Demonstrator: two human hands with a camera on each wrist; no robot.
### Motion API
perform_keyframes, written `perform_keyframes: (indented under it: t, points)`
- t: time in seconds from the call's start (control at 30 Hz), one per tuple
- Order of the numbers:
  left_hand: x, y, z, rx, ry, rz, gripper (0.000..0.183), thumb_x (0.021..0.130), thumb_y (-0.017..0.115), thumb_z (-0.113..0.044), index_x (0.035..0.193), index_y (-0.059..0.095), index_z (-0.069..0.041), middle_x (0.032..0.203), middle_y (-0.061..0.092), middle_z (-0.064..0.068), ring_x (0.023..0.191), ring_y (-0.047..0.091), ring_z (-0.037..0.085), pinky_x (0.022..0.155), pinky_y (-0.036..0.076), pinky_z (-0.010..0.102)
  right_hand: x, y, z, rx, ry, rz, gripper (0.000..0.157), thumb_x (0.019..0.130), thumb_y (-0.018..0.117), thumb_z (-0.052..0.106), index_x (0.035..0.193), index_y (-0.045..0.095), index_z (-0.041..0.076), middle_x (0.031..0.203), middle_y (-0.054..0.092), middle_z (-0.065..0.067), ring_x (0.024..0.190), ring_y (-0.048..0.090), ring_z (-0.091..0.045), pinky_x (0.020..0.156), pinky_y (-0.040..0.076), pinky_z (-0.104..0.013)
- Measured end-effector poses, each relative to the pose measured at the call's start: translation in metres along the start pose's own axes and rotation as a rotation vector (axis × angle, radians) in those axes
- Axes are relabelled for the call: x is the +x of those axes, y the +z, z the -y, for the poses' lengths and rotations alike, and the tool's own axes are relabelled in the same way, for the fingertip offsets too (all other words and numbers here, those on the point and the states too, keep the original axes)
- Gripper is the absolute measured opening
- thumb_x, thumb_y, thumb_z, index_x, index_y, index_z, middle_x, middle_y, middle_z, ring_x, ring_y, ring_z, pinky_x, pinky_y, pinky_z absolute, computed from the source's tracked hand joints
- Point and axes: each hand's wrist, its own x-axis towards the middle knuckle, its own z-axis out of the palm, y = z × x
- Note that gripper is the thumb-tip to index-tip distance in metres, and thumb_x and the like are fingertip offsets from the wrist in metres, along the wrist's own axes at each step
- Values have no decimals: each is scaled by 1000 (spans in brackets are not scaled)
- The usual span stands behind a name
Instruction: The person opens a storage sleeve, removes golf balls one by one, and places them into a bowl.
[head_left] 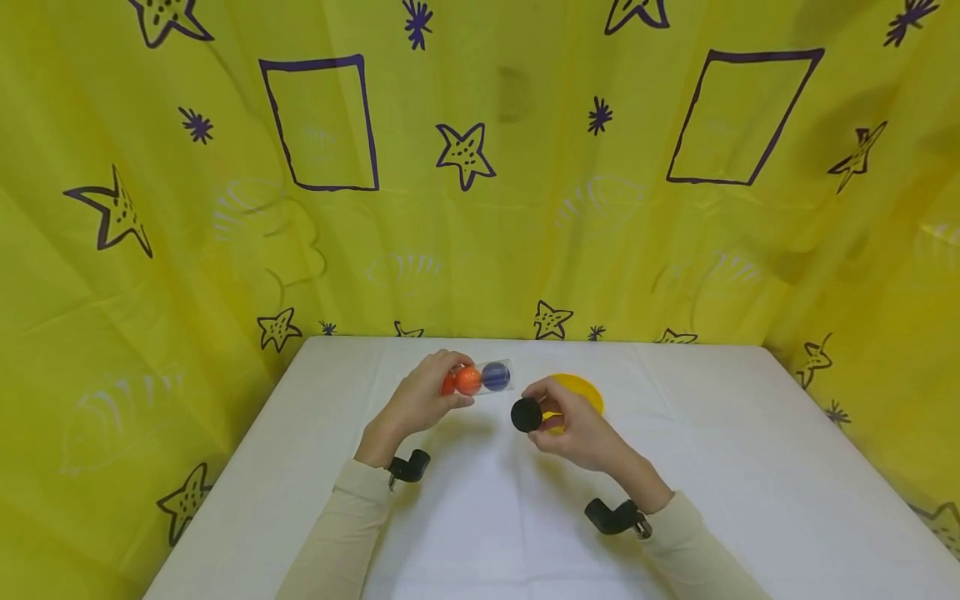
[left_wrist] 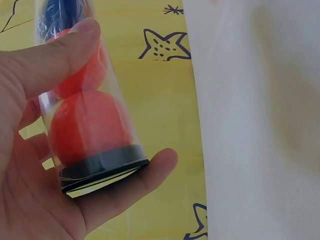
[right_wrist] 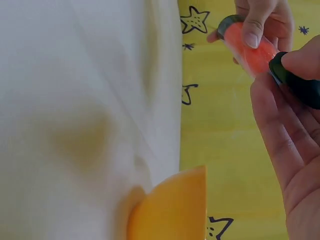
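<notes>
My left hand (head_left: 429, 392) grips a clear plastic tube (head_left: 480, 392) above the table. Inside sit two orange-red balls (left_wrist: 90, 127) and a dark blue ball (head_left: 496, 376) nearest the end facing right. A black base (left_wrist: 105, 165) closes the tube's other end, with a finger beneath it in the left wrist view. Between its thumb and fingers, my right hand (head_left: 577, 425) pinches a round black cap (head_left: 527, 414). In the head view this cap is apart from the tube, to its lower right.
Behind my right hand a yellow bowl (head_left: 588, 388) stands on the white-covered table (head_left: 480, 533), partly hidden by the hand. A yellow curtain (head_left: 525, 225) with drawn stars hangs along the table's back and sides. Both wrists carry black camera mounts (head_left: 611, 517).
</notes>
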Motion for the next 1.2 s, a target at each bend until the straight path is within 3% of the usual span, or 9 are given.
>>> perform_keyframes:
  t: [0.2,0.57,0.77,0.97,1.2]
  points:
    - [0,-1,1,6,12,-20,50,85,84,-18,129,61,-15,125,62,5,115,57,25,98,53,48,0,8,-3,21,20,39,43,84,72,-8,123,55,-1,117,63,-21,98,71,-25,84,61,-28]
    - [-1,-3,1,4,24,-47,49,86,84,-19,129,61,-14,124,63,6,114,58,25,97,53,47,0,23,-10,-44,62,111,41,86,77,-1,122,59,4,106,69,-11,91,67,-20,76,59,-23]
    - [-1,-4,-1,-2,18,-48,50,86,84,-19,130,61,-14,125,63,6,114,58,26,97,54,47,-1,28,-11,-108,124,140,43,87,79,5,126,59,10,101,67,-7,78,61,-10,69,55,-21]
    - [-1,-4,-1,3,18,-52,50,86,84,-19,130,61,-13,125,63,6,111,59,25,96,55,45,-3,33,-14,-92,230,167,45,88,79,8,128,59,13,94,63,-6,67,58,-13,59,53,-23]
    - [-1,-3,0,3,12,-49,51,86,84,-20,131,60,-14,125,62,5,113,58,24,98,55,45,-4,37,-21,-167,243,174,43,87,81,10,126,62,15,88,60,0,71,55,-14,62,49,-22]
